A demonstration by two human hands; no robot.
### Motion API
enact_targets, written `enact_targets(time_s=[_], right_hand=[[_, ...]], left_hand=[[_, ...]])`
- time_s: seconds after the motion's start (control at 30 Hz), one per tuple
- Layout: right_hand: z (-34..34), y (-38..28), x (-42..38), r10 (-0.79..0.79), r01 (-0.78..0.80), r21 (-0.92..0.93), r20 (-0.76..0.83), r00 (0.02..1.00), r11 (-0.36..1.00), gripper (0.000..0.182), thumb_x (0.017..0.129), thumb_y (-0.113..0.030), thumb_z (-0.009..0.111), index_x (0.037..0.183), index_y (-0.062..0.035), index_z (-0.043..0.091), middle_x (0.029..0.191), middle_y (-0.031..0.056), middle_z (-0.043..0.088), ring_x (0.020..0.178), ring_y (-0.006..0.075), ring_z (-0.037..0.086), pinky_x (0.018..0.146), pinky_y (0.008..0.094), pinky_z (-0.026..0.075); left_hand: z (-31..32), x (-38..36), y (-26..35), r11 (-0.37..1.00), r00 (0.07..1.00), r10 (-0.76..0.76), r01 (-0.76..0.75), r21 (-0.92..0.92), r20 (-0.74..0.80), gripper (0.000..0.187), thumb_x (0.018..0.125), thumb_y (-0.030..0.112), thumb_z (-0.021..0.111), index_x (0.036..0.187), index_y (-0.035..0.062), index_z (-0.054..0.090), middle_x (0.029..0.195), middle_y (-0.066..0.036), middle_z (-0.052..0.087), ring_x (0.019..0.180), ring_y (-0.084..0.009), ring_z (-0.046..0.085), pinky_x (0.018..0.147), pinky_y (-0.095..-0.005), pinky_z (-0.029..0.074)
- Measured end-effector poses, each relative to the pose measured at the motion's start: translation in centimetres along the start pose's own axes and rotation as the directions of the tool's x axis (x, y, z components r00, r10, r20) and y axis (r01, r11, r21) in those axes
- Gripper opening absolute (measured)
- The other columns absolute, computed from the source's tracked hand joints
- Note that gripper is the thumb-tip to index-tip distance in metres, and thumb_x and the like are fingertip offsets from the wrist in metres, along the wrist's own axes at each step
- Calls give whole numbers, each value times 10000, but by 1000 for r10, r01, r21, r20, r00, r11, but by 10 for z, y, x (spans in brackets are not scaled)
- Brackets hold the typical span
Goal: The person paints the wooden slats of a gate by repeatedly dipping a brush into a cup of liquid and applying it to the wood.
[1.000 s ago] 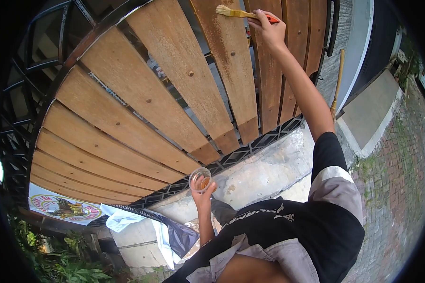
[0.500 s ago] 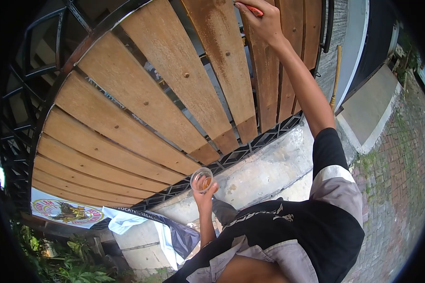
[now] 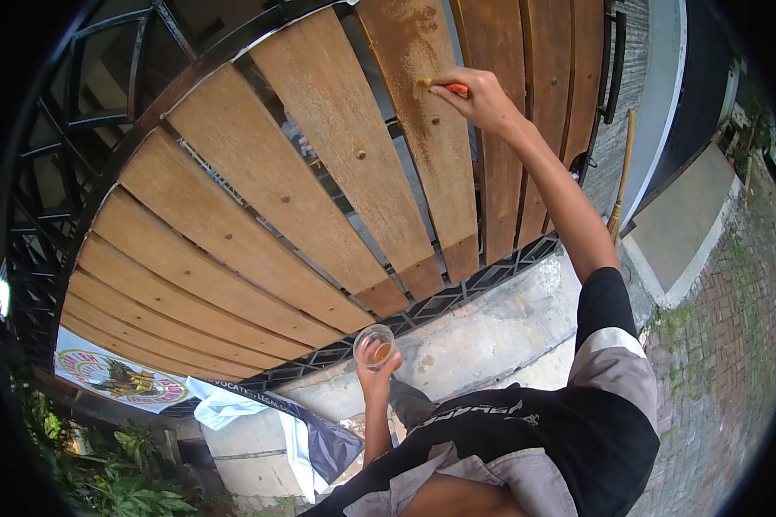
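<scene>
My right hand [image 3: 485, 99] is closed around a paintbrush [image 3: 459, 89] with a red handle. Its pale bristles [image 3: 422, 87] touch a wooden slat [image 3: 435, 164] of the gate, where a dark brown wet-looking stain covers the upper part and fades into lighter wood below. Lower down, my left hand [image 3: 377, 370] holds a clear plastic cup [image 3: 373, 346] with a little brown liquid in the bottom. Slats to the right look darker brown, while those to the left are pale tan.
Black metal lattice [image 3: 47, 181] frames the gate on the left. Below it hangs a printed banner [image 3: 121, 379], partly folded. A concrete ledge [image 3: 474, 319] runs under the gate. A bamboo pole [image 3: 626, 164] leans at the right, beside brick paving [image 3: 707, 362]. Plants [image 3: 125, 470] grow at lower left.
My right hand has moved the brush down along the slat, and its bristles now show against the wood. The view has shifted slightly. The cup stays in my left hand.
</scene>
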State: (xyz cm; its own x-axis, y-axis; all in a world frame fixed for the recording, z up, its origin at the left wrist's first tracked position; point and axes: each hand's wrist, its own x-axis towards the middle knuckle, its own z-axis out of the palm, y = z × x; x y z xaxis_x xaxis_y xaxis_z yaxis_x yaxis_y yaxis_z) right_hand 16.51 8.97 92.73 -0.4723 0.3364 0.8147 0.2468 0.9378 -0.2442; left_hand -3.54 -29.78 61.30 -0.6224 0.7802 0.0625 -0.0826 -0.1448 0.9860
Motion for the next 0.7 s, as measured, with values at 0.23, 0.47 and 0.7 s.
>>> enact_targets(time_s=[0.23,0.47,0.7], right_hand=[[-33,2,47,-406,295,-309,-403,820,904,187,885,-194,703,992,-41,707,979,129,709,852,303,691,749,356,554],[-45,-19,45,-348,268,-231,-460,817,935,133,866,-44,692,988,8,689,1055,140,690,940,282,684,821,343,528],[-45,-13,64,-75,120,89,-399,914,989,208,951,-179,640,1008,17,683,853,64,676,808,101,599,762,243,472]], left_hand=[[22,1,12,999,998,-50,50,15,38,808,726,14,815,1388,-26,354,1290,-172,506,1125,-234,578,910,-327,531],[14,7,-4,993,995,-93,90,72,36,871,712,108,864,1400,-29,349,1339,-196,500,1205,-239,539,985,-343,480],[17,9,-7,996,999,-30,28,82,25,865,725,166,871,1398,-22,361,1322,-172,519,1194,-225,550,1016,-332,453]])
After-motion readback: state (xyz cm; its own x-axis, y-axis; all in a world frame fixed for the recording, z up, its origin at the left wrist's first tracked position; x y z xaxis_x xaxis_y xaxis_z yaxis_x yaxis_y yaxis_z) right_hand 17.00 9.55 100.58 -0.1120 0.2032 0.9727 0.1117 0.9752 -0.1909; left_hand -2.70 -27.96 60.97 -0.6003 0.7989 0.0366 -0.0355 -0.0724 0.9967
